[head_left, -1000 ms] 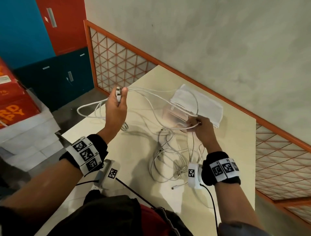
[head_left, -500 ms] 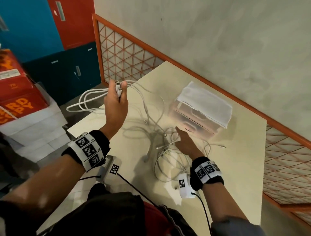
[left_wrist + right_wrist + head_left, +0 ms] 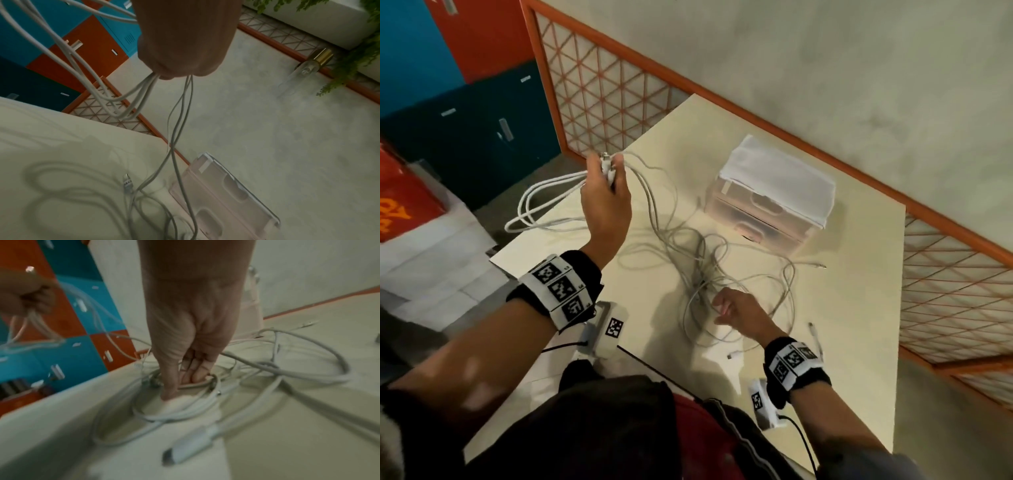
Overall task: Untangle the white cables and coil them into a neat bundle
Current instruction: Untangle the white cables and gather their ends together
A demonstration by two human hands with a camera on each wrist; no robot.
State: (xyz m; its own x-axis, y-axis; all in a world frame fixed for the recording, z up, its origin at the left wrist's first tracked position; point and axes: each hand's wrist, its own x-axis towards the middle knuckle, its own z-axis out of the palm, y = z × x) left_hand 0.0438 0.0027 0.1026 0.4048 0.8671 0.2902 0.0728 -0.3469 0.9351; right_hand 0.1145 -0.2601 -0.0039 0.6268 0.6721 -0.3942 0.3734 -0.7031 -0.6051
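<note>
My left hand (image 3: 606, 192) is raised over the table's left edge and grips a coil of white cable (image 3: 534, 205), its loops hanging out to the left. Connector ends stick up from the fist. In the left wrist view, thin strands (image 3: 179, 113) drop from this hand (image 3: 185, 48) to the table. They join a loose tangle of white cables (image 3: 705, 274) on the cream table (image 3: 852, 308). My right hand (image 3: 726, 308) is down at the tangle's near side. There its thumb and fingers (image 3: 195, 374) pinch a strand, though that view is blurred.
A translucent pink drawer box (image 3: 756, 219) with a white cloth (image 3: 777, 174) on top stands just behind the tangle. Loose connector ends (image 3: 813, 330) lie by my right wrist. An orange lattice rail (image 3: 955, 291) borders the table's far and right sides. Stacked boxes (image 3: 410, 205) stand at left.
My right hand let go of the strand it held up near the box and dropped to the tangle on the table. My left hand kept its coil raised.
</note>
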